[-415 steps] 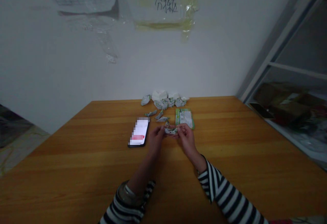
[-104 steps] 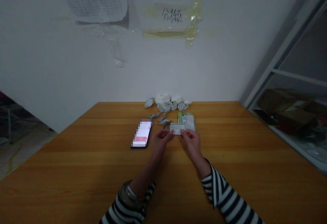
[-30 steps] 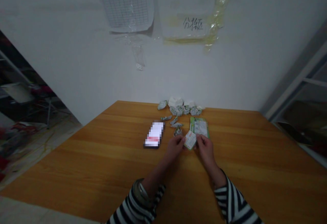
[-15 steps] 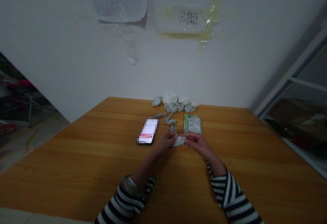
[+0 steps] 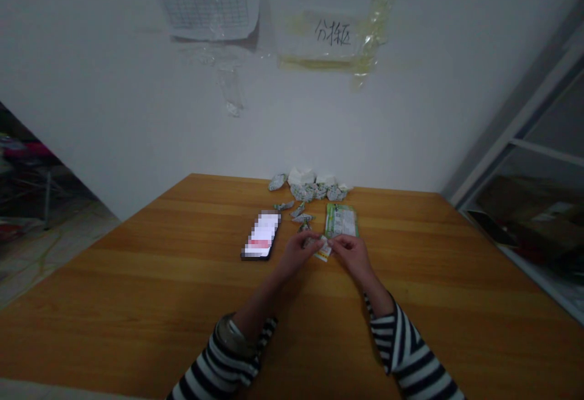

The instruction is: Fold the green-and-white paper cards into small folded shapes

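Both hands meet over the wooden table, pinching one small printed paper slip between them. My left hand grips its left end with closed fingers. My right hand grips the right end. Just behind the slip lies a flat green and white paper stack. Small folded paper pieces lie in a row beyond my left hand.
A phone with a lit screen lies left of my hands. A heap of folded paper pieces sits at the table's far edge against the white wall. Grey shelving stands on the right. Papers are taped on the wall.
Earlier I held a folded piece, then a flat slip from the stack. Over the last second the slip has been folded smaller and my hands drew closer together.
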{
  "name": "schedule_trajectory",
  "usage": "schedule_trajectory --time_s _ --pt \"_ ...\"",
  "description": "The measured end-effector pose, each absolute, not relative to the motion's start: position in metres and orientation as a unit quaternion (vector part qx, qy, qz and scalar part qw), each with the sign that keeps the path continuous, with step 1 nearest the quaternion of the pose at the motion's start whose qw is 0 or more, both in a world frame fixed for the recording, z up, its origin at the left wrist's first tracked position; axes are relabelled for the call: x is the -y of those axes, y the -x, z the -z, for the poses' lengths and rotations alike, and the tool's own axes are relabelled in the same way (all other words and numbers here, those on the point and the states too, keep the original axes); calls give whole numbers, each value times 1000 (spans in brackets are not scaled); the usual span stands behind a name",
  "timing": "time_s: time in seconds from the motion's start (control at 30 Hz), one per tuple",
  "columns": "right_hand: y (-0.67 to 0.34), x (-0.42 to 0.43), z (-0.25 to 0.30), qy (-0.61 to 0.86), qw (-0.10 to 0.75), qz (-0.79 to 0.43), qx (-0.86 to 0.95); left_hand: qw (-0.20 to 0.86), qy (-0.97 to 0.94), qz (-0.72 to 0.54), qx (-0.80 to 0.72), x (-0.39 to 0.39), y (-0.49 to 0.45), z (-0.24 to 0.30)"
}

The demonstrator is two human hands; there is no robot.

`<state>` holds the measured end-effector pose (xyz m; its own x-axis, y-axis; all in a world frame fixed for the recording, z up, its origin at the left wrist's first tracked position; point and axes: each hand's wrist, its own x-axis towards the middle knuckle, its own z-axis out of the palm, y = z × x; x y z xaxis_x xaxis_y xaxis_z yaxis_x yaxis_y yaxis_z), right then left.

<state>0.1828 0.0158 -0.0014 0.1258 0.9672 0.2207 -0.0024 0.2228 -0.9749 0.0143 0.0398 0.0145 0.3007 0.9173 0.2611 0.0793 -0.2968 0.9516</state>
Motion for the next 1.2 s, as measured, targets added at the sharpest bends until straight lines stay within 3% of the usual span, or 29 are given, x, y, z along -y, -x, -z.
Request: schedule_trajectory --time_s 0.33,0.63,1.0,1.2 --pt "-179 -15 4 444 597 -436 507 519 -602 -490 -358 -40 -13 -12" --pt "-178 -8 -3 480 593 -304 571 509 -607 -494 -359 -41 -14 -11" --pt "-176 -17 8 482 611 -388 494 457 -620 -515 -377 -36 -19 -6" --pt "-176 -18 10 503 624 -351 484 394 -639 -517 -412 -34 -21 -9"
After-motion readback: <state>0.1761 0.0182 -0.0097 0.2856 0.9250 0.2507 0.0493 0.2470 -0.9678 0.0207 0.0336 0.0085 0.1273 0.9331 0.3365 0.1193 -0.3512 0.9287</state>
